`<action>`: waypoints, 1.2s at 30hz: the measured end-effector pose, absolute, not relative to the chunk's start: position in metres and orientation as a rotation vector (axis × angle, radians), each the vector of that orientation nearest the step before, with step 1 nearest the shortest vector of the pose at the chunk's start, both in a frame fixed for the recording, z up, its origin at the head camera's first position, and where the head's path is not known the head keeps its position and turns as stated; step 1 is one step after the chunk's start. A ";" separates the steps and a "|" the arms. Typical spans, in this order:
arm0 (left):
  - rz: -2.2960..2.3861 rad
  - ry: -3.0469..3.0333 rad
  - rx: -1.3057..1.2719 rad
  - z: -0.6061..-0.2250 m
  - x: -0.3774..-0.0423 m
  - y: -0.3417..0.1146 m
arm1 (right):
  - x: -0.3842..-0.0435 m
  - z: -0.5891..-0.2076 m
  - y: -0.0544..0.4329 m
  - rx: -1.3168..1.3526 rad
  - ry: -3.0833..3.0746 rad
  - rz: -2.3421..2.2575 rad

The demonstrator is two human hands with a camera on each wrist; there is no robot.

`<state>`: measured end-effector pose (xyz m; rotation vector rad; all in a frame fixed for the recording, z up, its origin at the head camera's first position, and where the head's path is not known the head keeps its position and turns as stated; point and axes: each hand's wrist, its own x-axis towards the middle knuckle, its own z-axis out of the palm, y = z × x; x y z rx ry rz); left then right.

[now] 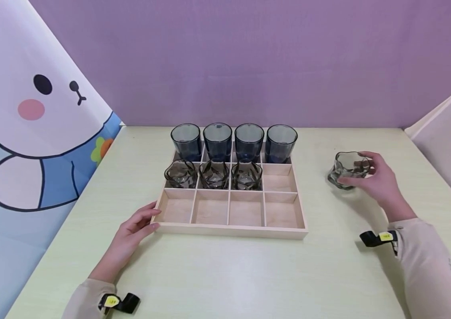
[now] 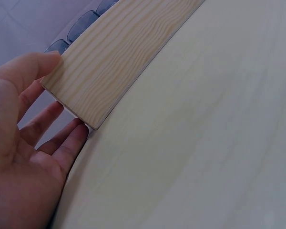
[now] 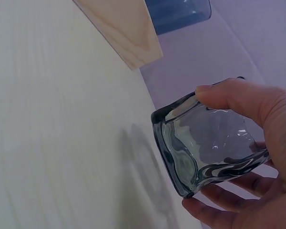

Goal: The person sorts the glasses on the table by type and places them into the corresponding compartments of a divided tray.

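At the right, my right hand [image 1: 382, 181] grips a wavy grey glass tumbler [image 1: 349, 170] between thumb and fingers. In the right wrist view the tumbler [image 3: 205, 138] is tilted and its shadow falls on the table beside it. My left hand [image 1: 133, 230] holds the front left corner of a wooden compartment tray [image 1: 229, 229]; in the left wrist view the thumb lies at the tray's upper edge and the fingers touch its end. Three similar wavy tumblers [image 1: 214, 175] occupy the middle row from the left, leaving its rightmost compartment bare.
Several tall blue-grey glasses [image 1: 249, 141] stand in the tray's back row. The front-row compartments show bare wood. A pale table [image 1: 225, 274] lies under everything, with a purple backdrop [image 1: 249, 62] behind it and a cartoon-printed cloth [image 1: 21, 146] at the left.
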<state>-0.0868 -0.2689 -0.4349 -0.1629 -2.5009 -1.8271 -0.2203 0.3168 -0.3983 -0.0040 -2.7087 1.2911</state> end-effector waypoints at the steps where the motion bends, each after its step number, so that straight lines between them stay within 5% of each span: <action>1: -1.828 -2.504 -0.159 -0.435 -0.087 -0.269 | -0.220 -0.398 0.315 0.005 -2.706 1.292; 36: -1.832 -2.511 -0.136 -0.433 -0.087 -0.268 | -0.207 -0.370 0.250 0.274 -2.664 1.301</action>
